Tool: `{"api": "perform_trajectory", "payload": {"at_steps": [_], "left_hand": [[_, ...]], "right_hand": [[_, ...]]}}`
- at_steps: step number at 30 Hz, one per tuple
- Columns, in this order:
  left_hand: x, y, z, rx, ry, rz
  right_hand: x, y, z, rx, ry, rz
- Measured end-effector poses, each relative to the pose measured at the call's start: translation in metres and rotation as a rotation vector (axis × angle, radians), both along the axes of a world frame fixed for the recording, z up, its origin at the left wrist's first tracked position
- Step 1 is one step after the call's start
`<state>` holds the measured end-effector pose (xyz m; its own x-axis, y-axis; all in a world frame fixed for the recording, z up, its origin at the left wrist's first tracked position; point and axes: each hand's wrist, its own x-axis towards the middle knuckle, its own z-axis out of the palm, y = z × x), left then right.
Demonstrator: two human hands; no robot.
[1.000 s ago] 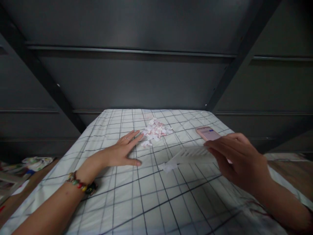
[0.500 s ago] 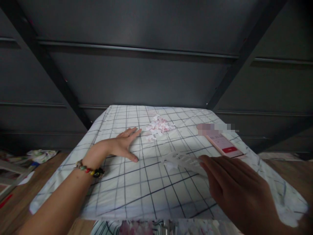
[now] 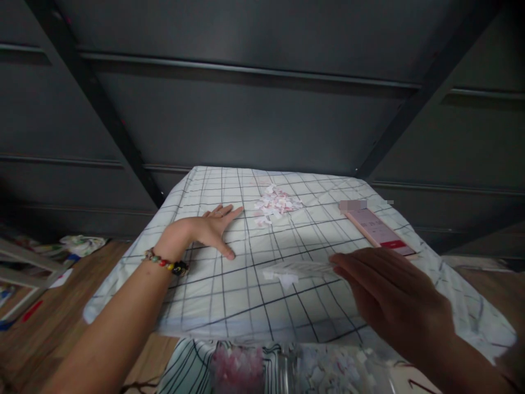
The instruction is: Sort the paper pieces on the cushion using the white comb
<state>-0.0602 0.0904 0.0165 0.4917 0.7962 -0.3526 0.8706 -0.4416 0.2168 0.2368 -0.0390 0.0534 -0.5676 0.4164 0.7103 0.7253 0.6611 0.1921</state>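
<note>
My left hand (image 3: 213, 229) rests on the checked white cloth (image 3: 221, 284), palm down with fingers spread, holding nothing. A beaded bracelet (image 3: 166, 264) circles that wrist. Just beyond its fingertips lies a small heap of white and pinkish paper scraps (image 3: 278, 201). My right hand (image 3: 397, 290) is closed around one end of a long, flat, whitish see-through tool (image 3: 305, 269), blurred, whose kind I cannot make out. A loose white scrap (image 3: 288, 280) shows at the tool's lower edge. The right fingertips are partly hidden behind the hand.
A pink phone (image 3: 379, 230) with a lit screen lies at the cloth's right side. Below the near edge are a clear container with pink bits (image 3: 238, 369) and another with pale scraps (image 3: 332, 369). A dark panelled wall (image 3: 246, 120) stands behind. A white rack (image 3: 30, 273) is at left.
The view has tilted down, showing more of the containers at the near edge. My right hand has shifted slightly with the whitish tool, now lying straighter across. The left hand stays spread on the cloth.
</note>
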Motion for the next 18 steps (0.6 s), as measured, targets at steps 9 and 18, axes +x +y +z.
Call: {"api": "perform_trajectory", "payload": {"at_steps": [9,18], "left_hand": [[0.004,-0.012,0.005,-0.015,0.028,0.031],[0.008,-0.014,0.014,-0.064,0.131,0.087]], "right_hand": [[0.003,-0.024,0.001,0.015,-0.119,-0.208],[-0.035,-0.049,0.009,-0.159,-0.064,0.031]]}}
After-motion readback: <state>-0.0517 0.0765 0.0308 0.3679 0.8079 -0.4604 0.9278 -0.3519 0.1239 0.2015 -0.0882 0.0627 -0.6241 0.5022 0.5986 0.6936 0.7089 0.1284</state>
